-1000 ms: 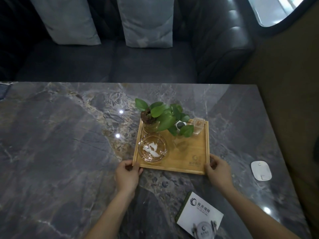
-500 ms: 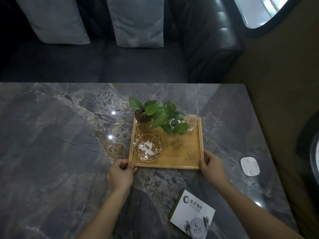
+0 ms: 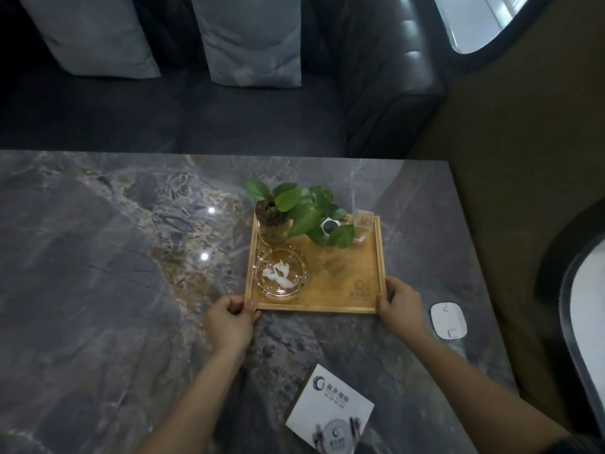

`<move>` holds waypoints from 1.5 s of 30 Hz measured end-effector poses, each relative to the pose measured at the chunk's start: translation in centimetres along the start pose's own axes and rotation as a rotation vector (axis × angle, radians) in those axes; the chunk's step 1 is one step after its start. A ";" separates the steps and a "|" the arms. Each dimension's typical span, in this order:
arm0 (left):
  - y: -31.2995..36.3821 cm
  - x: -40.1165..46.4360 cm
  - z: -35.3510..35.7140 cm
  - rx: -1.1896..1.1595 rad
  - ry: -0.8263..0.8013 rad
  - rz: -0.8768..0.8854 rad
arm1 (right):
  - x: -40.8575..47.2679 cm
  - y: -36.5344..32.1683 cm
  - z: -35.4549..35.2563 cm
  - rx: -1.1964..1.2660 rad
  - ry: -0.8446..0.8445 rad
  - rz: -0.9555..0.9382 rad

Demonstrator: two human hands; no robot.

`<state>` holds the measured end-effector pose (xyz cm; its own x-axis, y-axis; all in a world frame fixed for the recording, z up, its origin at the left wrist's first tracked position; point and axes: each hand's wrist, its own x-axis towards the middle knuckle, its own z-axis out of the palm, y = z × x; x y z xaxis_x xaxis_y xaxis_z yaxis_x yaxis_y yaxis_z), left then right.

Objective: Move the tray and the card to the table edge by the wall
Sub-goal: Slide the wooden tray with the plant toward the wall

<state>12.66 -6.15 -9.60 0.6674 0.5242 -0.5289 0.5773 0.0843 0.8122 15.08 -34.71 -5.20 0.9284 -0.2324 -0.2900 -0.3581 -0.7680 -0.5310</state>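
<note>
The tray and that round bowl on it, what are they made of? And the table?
The tray looks like pale wood, maybe bamboo: honey colour, matte, faint grain. The round bowl looks like clear glass: see-through, thick shiny rim, with white scraps inside. The table looks like polished grey stone or a marble-look slab: veins, and lamp spots mirrored on it. The left hand and right hand grip the tray's near corners.

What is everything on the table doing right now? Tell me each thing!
tray: flat on the table, gripped at both near corners
left hand: shut on tray's left corner
right hand: shut on tray's right corner
plant: upright in its glass pot
ashtray: upright, white scraps inside
card: lying flat, untouched
</note>
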 end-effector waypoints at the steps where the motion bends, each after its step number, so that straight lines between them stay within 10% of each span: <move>1: 0.1 -0.3 0.8 0.011 -0.009 -0.001 | 0.3 0.6 -0.6 0.004 -0.006 0.009; 45: 3.3 -7.5 13.7 0.049 0.027 -0.120 | 6.9 11.3 -8.5 0.088 -0.057 0.068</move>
<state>15.98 -21.47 -6.34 0.5797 0.5351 -0.6145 0.6751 0.1067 0.7299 18.33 -50.05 -6.48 0.8954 -0.2461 -0.3711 -0.4298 -0.6955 -0.5758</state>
